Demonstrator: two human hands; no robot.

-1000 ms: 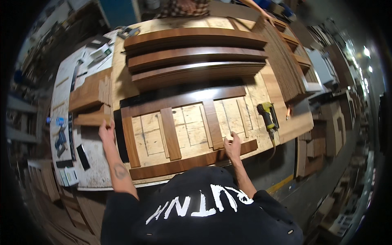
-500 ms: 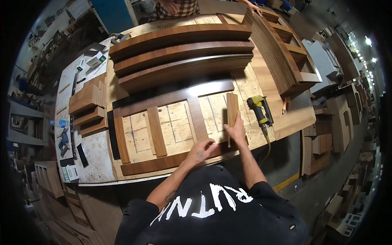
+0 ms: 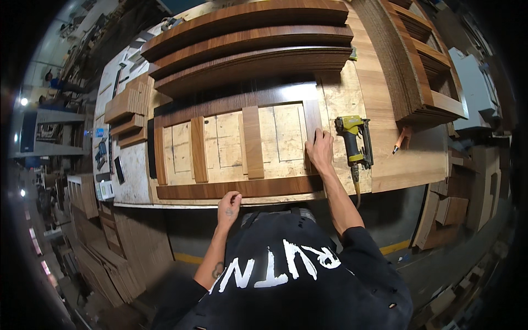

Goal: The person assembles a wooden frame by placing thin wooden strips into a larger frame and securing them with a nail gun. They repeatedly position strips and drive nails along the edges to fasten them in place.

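A ladder-like wooden frame lies flat on the worktable, with a long front rail [image 3: 242, 187], a dark back rail [image 3: 236, 98] and several short crosspieces between them. My right hand [image 3: 320, 149] grips the rightmost wooden slat [image 3: 312, 115] near its front end, thumb on one side and fingers on the other. The slat rests flat between the two rails. Just off the table's front edge, my left hand [image 3: 229, 206] is closed, fingers curled to the thumb, and no object shows in it. A yellow-and-black nail gun [image 3: 355, 142] with a hose lies right of my right hand.
Long brown boards [image 3: 247, 44] are stacked behind the frame. Slatted wooden frames [image 3: 410, 71] are piled at the right, with an orange-handled tool [image 3: 402, 140] nearby. Short wood blocks [image 3: 129, 104] sit at the left, and a dark phone [image 3: 120, 170] lies on the white tabletop.
The slat in my right hand has gone from tilted up to lying flat at the frame's right end. My left hand has drawn back left, off the front rail. The head view has shifted.
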